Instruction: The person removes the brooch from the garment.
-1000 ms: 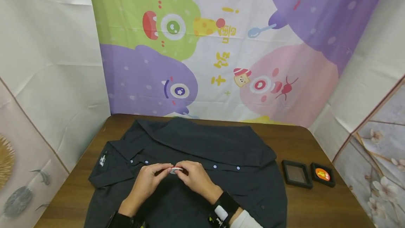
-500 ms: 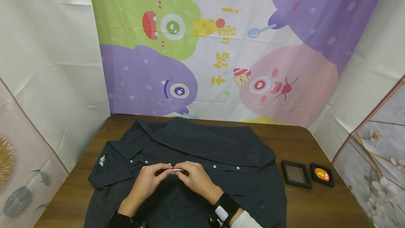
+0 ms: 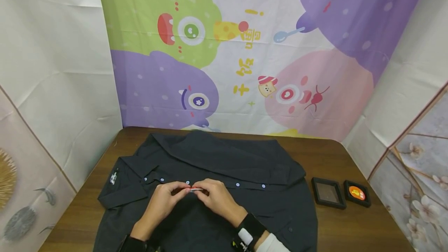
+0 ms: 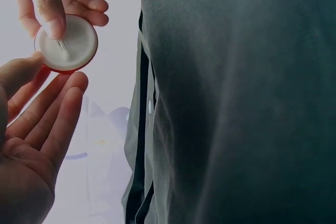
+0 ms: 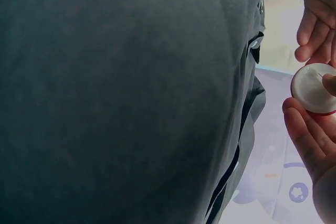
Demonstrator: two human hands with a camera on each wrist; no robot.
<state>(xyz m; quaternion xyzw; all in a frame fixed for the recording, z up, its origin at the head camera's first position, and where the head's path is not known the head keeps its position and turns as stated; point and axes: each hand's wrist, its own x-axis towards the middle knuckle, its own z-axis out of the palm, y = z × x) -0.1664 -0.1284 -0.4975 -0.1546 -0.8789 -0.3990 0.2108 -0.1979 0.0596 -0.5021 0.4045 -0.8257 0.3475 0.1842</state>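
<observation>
Both hands meet over a dark button-up shirt (image 3: 217,221) spread on the table. Between them is a round pin-back badge (image 4: 79,51), white on the back with a red rim. My left hand (image 3: 163,199) pinches the badge's edge between thumb and fingers. From the other side my right hand (image 3: 218,199) grips it, the thumb lying on the back at the thin metal pin. In the right wrist view the badge (image 5: 307,90) is partly cut off by the frame edge. Its front face is hidden from the wrist cameras.
On the wooden table (image 3: 350,228), right of the shirt, lie a black square frame (image 3: 315,193) and a smaller black box with an orange round badge (image 3: 357,193). The shirt's pale buttons (image 3: 238,184) run across it. A cartoon cloth (image 3: 241,112) hangs behind.
The badge has tilted slightly between the fingers, so less of its white back shows in the head view. Both hands stay in nearly the same place.
</observation>
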